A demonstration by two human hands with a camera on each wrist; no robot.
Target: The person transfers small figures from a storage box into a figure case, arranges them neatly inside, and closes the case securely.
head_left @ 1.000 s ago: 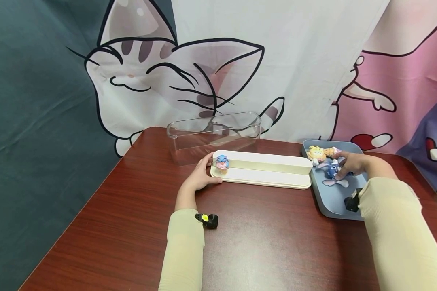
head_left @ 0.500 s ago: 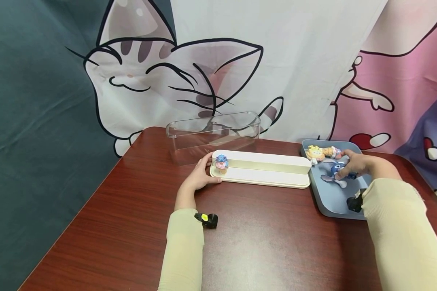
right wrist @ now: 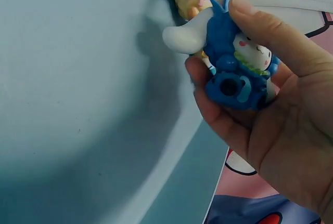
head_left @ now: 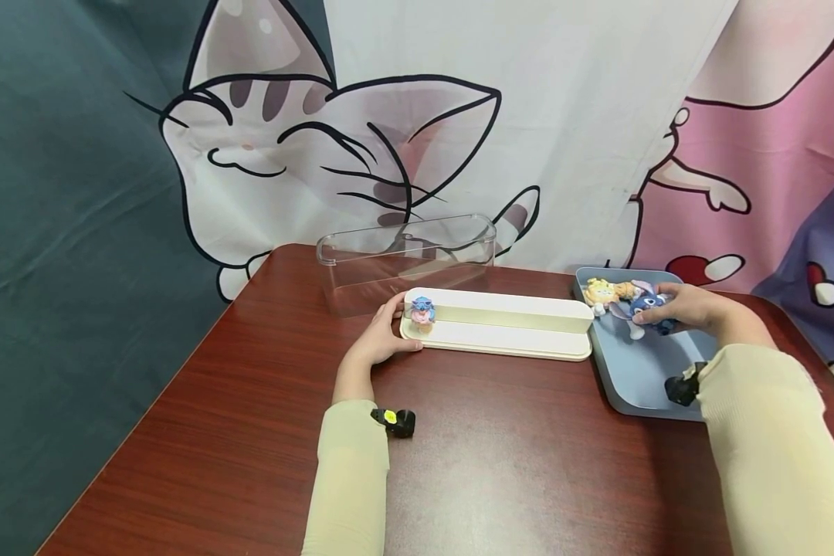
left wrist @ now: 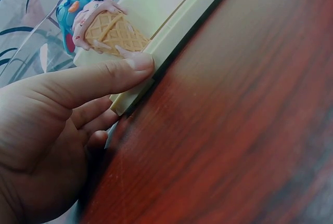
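Observation:
My left hand [head_left: 378, 340] grips the left end of a long cream display base [head_left: 507, 342], its thumb [left wrist: 122, 76] on the front edge. At that end of the base stands a small blue figurine on an ice-cream cone [left wrist: 114, 33]. On the right, my right hand [head_left: 702, 310] holds a blue long-eared figurine [right wrist: 223, 42] between thumb and fingers, above a blue-grey tray [head_left: 642, 382]. A yellow figurine [head_left: 601, 293] lies at the tray's back left, partly behind the held one in the right wrist view [right wrist: 187, 3].
A clear plastic cover [head_left: 410, 270] stands behind the cream base, near the table's back edge. Cartoon-printed cloth [head_left: 584, 139] hangs behind the brown table [head_left: 264, 432]. The tray's left rim stands close against the base's right end.
My right hand has lifted the blue long-eared figurine off the tray floor and turned it more upright. The left hand and the cream base have stayed in place.

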